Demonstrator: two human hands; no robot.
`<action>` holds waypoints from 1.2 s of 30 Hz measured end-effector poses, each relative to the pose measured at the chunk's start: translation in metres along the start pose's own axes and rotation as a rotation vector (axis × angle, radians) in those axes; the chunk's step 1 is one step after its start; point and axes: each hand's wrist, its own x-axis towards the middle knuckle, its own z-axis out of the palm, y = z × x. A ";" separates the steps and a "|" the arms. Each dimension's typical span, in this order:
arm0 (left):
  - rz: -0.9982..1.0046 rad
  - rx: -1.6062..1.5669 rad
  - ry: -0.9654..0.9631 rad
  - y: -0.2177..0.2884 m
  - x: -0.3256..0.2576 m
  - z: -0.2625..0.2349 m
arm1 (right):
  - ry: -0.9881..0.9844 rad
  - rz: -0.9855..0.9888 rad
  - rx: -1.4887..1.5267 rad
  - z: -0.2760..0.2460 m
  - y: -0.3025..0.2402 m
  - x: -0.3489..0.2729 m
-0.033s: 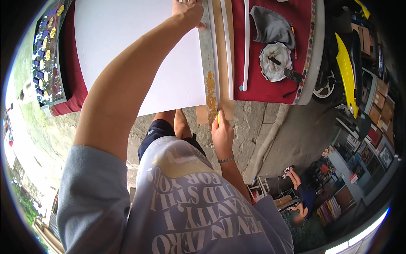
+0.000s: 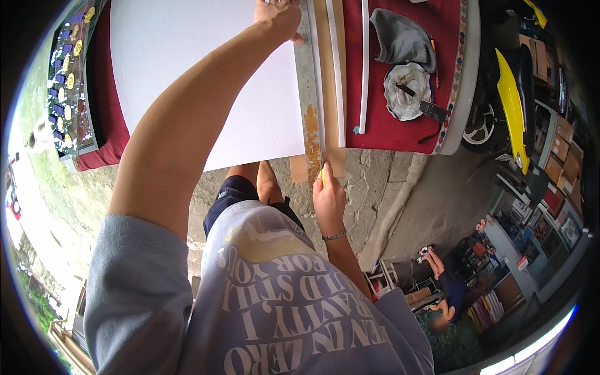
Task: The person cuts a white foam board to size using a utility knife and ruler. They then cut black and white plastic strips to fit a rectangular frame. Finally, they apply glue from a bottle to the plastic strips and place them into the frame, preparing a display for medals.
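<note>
A large white board [image 2: 187, 56] lies on the red-covered table, with a long metal ruler [image 2: 306, 84] along its right side. My left hand [image 2: 278, 17] presses down at the far end, its thumb on the ruler; the frame's top edge cuts off part of its fingers. At the near end, my right hand [image 2: 329, 199] grips a yellow-handled utility knife [image 2: 323, 174], its tip beside the ruler's right edge. The ruler's rusty near end juts past the table edge. Beneath it, a brown backing board [image 2: 336, 156] also sticks out.
Right of the ruler are a thin white strip [image 2: 364, 69], a grey cloth [image 2: 403, 37], a crumpled white cloth [image 2: 400, 106] with a dark tool on it, and an orange pencil [image 2: 435, 62]. A yellow-and-black motorcycle [image 2: 512, 112] stands beyond the table. Another person [image 2: 453, 287] is at lower right.
</note>
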 end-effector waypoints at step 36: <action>0.087 -0.255 -0.019 -0.012 -0.020 -0.020 | 0.245 0.104 0.300 -0.032 -0.035 0.136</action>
